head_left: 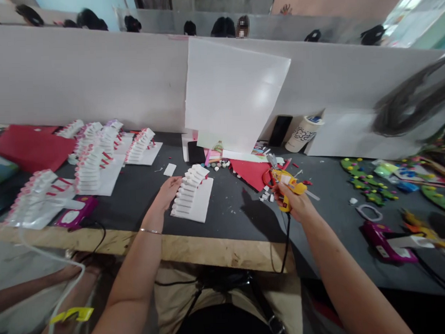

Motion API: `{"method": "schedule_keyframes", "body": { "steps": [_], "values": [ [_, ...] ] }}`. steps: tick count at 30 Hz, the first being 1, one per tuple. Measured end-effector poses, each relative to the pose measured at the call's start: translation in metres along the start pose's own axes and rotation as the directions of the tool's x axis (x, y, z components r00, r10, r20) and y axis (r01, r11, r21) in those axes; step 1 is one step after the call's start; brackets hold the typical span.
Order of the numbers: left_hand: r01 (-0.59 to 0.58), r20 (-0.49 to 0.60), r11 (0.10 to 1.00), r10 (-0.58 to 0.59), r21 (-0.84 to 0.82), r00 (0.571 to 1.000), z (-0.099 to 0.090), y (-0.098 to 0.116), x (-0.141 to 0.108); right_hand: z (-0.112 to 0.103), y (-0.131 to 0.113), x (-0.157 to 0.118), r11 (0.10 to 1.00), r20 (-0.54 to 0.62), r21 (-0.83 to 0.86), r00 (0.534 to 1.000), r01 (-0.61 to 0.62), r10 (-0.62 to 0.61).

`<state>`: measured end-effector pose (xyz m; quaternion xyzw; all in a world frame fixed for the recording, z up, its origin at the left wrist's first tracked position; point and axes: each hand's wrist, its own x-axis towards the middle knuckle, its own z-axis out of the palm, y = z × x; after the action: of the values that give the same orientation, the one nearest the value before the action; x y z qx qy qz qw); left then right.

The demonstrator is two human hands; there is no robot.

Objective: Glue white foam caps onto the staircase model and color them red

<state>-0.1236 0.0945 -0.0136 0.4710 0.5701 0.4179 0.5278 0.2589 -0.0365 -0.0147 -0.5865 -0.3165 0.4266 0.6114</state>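
My right hand (pixel 292 202) is closed round a yellow hot glue gun (pixel 287 184), raised over the dark table right of the middle, its nozzle pointing away from me. A black cord hangs from the gun's handle past the table edge. At the left side of a white foam model (pixel 189 195), my left hand (pixel 169 191) grips its edge with bent fingers. The model has a row of stepped white strips on a flat white base, with small red bits at its far right. Part of my left fingers is hidden by the model.
Similar white models with pink and red parts (pixel 89 169) crowd the left. Purple boxes (pixel 78 211) (pixel 387 244) stand on both sides. Red sheet (pixel 250 172), scraps and a black phone (pixel 196 152) lie ahead, near a paper cup (pixel 303 134). Green decorated pieces (pixel 369 181) lie right.
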Motion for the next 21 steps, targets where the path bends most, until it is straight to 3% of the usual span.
{"method": "schedule_keyframes", "body": {
  "steps": [7,10,15,21],
  "values": [
    [-0.106,-0.149,0.968,0.143,0.229,0.979,-0.013,0.013,-0.008,-0.003,0.019,0.019,0.967,0.131,0.207,0.983,-0.151,0.125],
    [-0.065,-0.18,0.954,0.121,0.294,0.976,-0.008,0.021,-0.009,0.002,0.032,0.021,0.927,0.169,0.319,0.974,-0.199,0.151],
    [0.054,-0.083,0.987,-0.041,0.153,0.996,0.031,0.019,-0.013,0.024,0.048,0.026,0.899,0.222,0.377,0.964,-0.225,0.149],
    [0.037,0.052,0.994,-0.042,0.102,0.998,0.084,0.012,-0.007,0.034,0.039,0.052,0.908,0.071,0.384,0.986,-0.165,0.149]
  ]
}}
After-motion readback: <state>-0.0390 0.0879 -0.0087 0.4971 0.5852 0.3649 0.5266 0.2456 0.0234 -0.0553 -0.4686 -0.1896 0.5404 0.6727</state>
